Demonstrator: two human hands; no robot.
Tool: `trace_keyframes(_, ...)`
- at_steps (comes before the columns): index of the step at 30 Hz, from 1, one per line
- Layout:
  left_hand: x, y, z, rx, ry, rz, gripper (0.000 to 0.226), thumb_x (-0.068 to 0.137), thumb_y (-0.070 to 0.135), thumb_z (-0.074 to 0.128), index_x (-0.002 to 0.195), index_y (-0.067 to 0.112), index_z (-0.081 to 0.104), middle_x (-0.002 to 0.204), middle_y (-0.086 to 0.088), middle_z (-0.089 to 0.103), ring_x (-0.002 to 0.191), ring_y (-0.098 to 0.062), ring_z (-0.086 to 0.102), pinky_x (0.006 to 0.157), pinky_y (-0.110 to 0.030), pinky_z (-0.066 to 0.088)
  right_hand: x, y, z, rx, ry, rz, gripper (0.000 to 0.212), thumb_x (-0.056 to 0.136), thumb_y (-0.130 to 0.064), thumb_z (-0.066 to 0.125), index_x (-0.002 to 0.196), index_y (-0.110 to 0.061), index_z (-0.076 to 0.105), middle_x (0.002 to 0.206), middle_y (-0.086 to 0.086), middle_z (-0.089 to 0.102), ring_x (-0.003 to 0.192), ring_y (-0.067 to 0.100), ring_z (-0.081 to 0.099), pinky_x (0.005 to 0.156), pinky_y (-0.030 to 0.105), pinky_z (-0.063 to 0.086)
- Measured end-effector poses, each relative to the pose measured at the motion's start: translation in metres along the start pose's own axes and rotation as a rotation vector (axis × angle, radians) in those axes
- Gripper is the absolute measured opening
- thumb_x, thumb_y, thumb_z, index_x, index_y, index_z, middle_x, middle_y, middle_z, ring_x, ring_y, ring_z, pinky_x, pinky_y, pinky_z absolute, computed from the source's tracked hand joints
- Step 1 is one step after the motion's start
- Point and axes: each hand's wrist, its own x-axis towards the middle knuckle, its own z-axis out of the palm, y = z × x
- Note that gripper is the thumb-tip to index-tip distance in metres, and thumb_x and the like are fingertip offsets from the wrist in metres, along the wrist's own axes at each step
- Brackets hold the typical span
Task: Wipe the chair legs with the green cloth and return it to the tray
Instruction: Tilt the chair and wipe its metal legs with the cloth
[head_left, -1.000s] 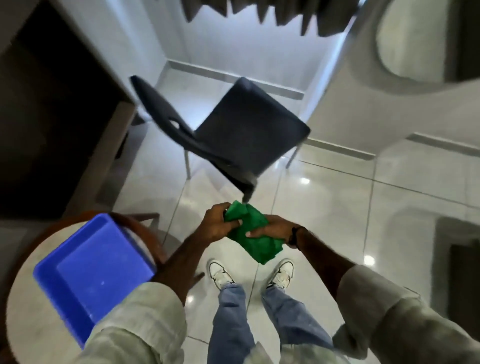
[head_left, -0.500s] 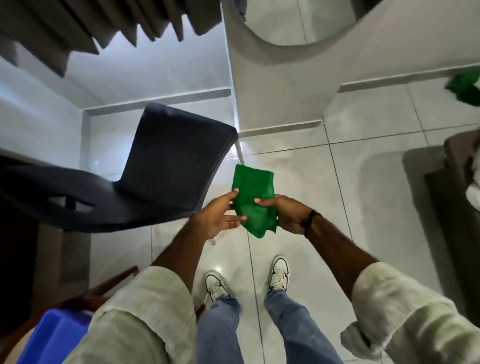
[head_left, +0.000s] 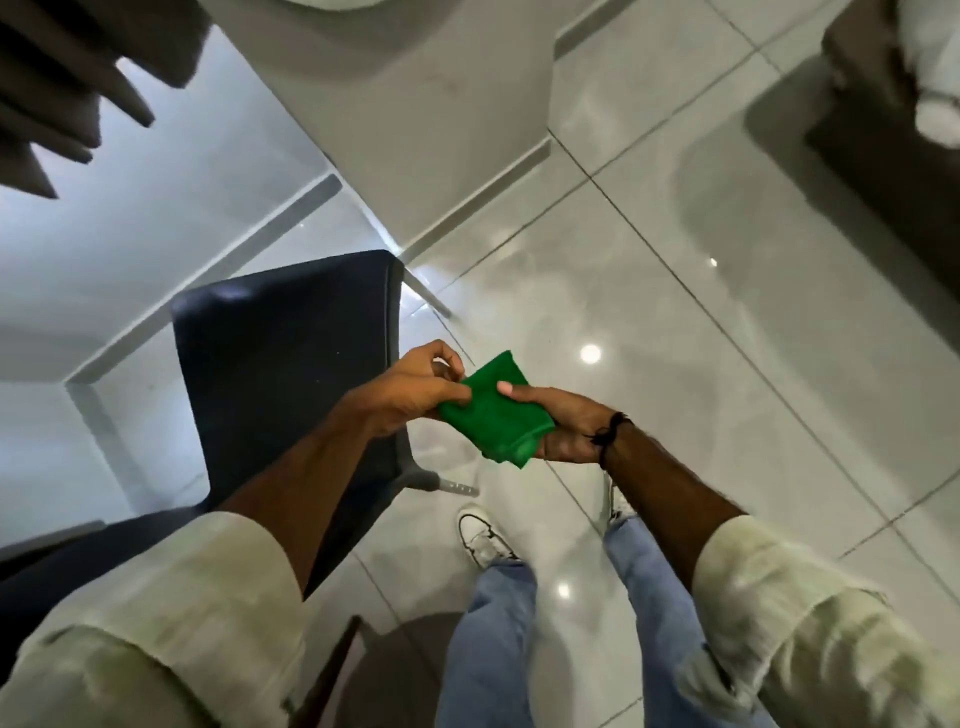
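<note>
From your head camera, looking down: you hold the green cloth (head_left: 491, 415) between both hands, out in front of your body and above the glossy tiled floor (head_left: 675, 322). Your left hand (head_left: 410, 391) pinches the cloth's left edge, thumb on top and fingers curled beneath. Your right hand (head_left: 558, 423) cradles the cloth's right side from below, with the thumb pressed flat onto its upper face. The cloth sits folded into a compact, roughly square pad, soft and matte, with a thick doubled edge hanging at its lower corner.

Just left of your left hand stands the chair (head_left: 291, 364), its dark seat smooth and slightly rounded at the corners; your left forearm crosses over its front edge. One pale metal chair leg (head_left: 452, 486) pokes out below the seat's near corner, close beneath the cloth, not touching it. A second thin leg shows past the seat's far corner.

A dark cord bracelet (head_left: 613, 434) circles your right wrist. Your pale rolled sleeves, light-blue jeans and a white shoe (head_left: 480, 535) fill the lower frame.
</note>
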Motion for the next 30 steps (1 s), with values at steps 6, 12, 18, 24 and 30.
trace_keyframes(6, 0.047, -0.06, -0.031, 0.794, 0.099, 0.163, 0.028, 0.092, 0.029, 0.074, 0.114, 0.015, 0.064, 0.124, -0.005, 0.064, 0.095, -0.018, 0.063, 0.086, -0.035, 0.053, 0.052, 0.055, -0.042, 0.049, 0.325, -0.13, 0.04, 0.092, -0.008, 0.072, 0.13, 0.001, 0.064, 0.127, 0.022, 0.074, 0.101, 0.032, 0.075, 0.086, 0.042, 0.064)
trace_keyframes(12, 0.108, -0.152, -0.065, 1.628, -0.175, 0.458, 0.045, 0.105, 0.04, 0.041, 0.117, 0.011, 0.074, 0.128, -0.011, 0.072, 0.131, -0.033, 0.061, 0.119, -0.052, 0.04, 0.146, 0.14, -0.087, 0.056, 0.706, -0.121, 0.045, 0.076, -0.007, 0.083, 0.115, -0.002, 0.061, 0.127, 0.028, 0.07, 0.103, 0.037, 0.071, 0.097, 0.054, 0.06)
trace_keyframes(18, 0.13, -0.192, -0.09, 1.879, -0.465, 0.834, 0.055, 0.106, 0.044, 0.033, 0.108, 0.014, 0.079, 0.113, -0.008, 0.079, 0.118, -0.033, 0.071, 0.112, -0.053, 0.049, 0.198, 0.191, -0.099, 0.012, 0.713, -0.076, 0.059, 0.08, -0.017, 0.084, 0.134, -0.009, 0.062, 0.133, 0.015, 0.071, 0.121, 0.035, 0.068, 0.107, 0.049, 0.055)
trace_keyframes(24, 0.14, -0.214, -0.09, 1.91, -0.403, 1.041, 0.053, 0.107, 0.037, 0.029, 0.108, 0.015, 0.078, 0.1, -0.003, 0.08, 0.094, -0.031, 0.072, 0.09, -0.044, 0.053, 0.227, 0.209, -0.078, 0.009, 0.706, -0.164, 0.05, 0.084, -0.019, 0.076, 0.133, -0.02, 0.064, 0.119, 0.004, 0.071, 0.118, 0.029, 0.068, 0.095, 0.032, 0.053)
trace_keyframes(30, 0.144, -0.223, -0.094, 1.793, -0.329, 1.152, 0.037, 0.101, 0.028, 0.046, 0.105, 0.013, 0.079, 0.097, -0.001, 0.082, 0.09, -0.034, 0.073, 0.084, -0.042, 0.056, 0.24, 0.233, -0.053, -0.213, 0.739, -0.278, 0.072, 0.089, -0.015, 0.068, 0.154, -0.034, 0.046, 0.131, 0.005, 0.071, 0.12, 0.025, 0.066, 0.104, 0.035, 0.053)
